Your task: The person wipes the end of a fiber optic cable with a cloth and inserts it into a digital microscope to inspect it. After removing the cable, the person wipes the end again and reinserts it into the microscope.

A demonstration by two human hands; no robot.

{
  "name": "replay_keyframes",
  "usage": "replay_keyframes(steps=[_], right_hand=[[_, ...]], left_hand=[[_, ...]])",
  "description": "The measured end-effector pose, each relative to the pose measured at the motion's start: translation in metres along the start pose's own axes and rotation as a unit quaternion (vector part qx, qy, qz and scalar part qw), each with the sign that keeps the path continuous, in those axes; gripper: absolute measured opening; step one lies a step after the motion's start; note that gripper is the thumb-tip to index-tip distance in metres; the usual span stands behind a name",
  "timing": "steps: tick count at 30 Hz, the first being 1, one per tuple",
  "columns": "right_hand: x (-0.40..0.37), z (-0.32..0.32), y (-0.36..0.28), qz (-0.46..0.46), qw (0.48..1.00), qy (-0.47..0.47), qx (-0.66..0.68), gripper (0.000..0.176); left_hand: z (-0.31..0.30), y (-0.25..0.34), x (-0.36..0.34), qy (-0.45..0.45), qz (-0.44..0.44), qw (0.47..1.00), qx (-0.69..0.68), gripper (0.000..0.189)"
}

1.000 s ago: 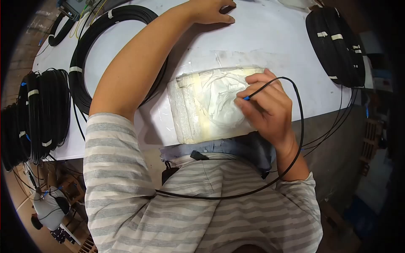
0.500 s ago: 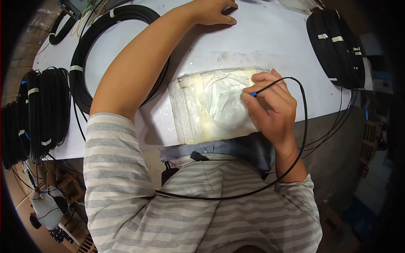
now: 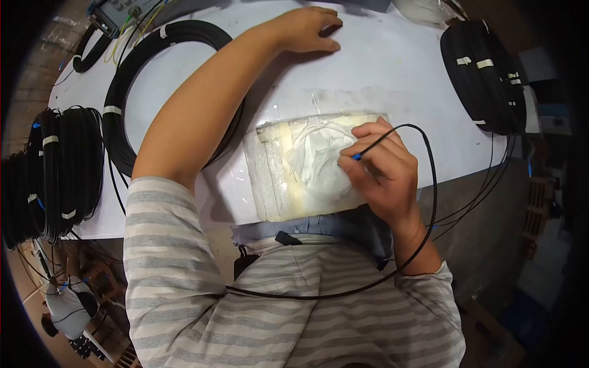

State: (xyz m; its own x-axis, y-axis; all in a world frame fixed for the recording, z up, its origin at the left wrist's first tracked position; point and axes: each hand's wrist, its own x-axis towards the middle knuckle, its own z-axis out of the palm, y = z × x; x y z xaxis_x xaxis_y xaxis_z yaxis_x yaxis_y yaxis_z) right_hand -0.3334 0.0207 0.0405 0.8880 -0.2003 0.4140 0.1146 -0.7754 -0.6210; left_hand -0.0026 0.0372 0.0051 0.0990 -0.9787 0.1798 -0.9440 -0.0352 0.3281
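My right hand [image 3: 386, 168] pinches the blue connector [image 3: 356, 157] at the end of a black cable [image 3: 433, 178]. The cable loops round past my right wrist and across my striped shirt. Under the fingertips lies a crumpled white wipe [image 3: 328, 168], on a flat pad covered in clear and yellowish tape [image 3: 267, 178]; the connector's tip is hidden by my fingers. Farther up the white table, my left hand [image 3: 308, 29] rests with loosely bent fingers and the thumb apart, and nothing shows in it.
A large black cable coil [image 3: 118, 110] lies under my left forearm. More coils stand at the left edge [image 3: 76, 175] and far right [image 3: 485, 76]. A measuring instrument [image 3: 113, 13] with green and yellow leads sits top left. Someone in a light top [image 3: 70, 310] is at lower left.
The whole view has shifted, so the table sits lower in the picture. My right hand has slid the connector slightly left and towards me over the wipe. My left hand stays put.
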Motion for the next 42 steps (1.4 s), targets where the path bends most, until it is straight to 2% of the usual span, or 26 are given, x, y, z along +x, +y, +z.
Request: replay_keyframes(steps=[3,6,8,11,14,17,26,29,34,42], right_hand=[[-0.004,-0.004,0.007,0.088,0.988,0.085,0.091,0.012],[-0.009,-0.007,0.016,0.08,0.985,0.1,0.118,0.011],[-0.011,-0.007,0.014,0.093,0.98,0.11,0.137,0.013],[-0.013,-0.007,0.016,0.077,0.987,0.077,0.12,0.015],[-0.012,-0.005,0.007,0.088,0.991,0.058,0.076,0.016],[-0.01,-0.001,0.003,0.07,0.996,0.052,0.035,0.015],[-0.003,0.008,0.002,-0.025,0.996,0.056,-0.068,0.012],[0.0,0.009,0.001,-0.012,0.999,0.047,-0.022,0.012],[-0.001,0.008,0.003,-0.021,0.996,0.051,-0.075,0.011],[0.004,-0.01,0.008,-0.006,0.998,-0.028,0.063,0.015]], left_hand=[[-0.002,0.017,-0.003,-0.078,-0.011,0.997,-0.022,0.087],[-0.017,0.041,-0.012,-0.168,-0.011,0.979,-0.114,0.123],[-0.037,0.065,-0.015,-0.271,-0.004,0.952,-0.143,0.138],[-0.029,0.096,-0.023,-0.316,0.106,0.936,-0.117,0.141],[-0.031,0.132,-0.033,-0.336,0.098,0.936,-0.027,0.144],[-0.027,0.13,-0.035,-0.332,0.101,0.938,-0.012,0.144],[-0.022,0.111,-0.034,-0.319,0.13,0.937,-0.051,0.144],[-0.025,0.113,-0.033,-0.327,0.124,0.936,-0.043,0.144],[-0.022,0.11,-0.034,-0.311,0.141,0.939,-0.045,0.139],[-0.022,0.11,-0.034,-0.314,0.139,0.938,-0.05,0.138]])
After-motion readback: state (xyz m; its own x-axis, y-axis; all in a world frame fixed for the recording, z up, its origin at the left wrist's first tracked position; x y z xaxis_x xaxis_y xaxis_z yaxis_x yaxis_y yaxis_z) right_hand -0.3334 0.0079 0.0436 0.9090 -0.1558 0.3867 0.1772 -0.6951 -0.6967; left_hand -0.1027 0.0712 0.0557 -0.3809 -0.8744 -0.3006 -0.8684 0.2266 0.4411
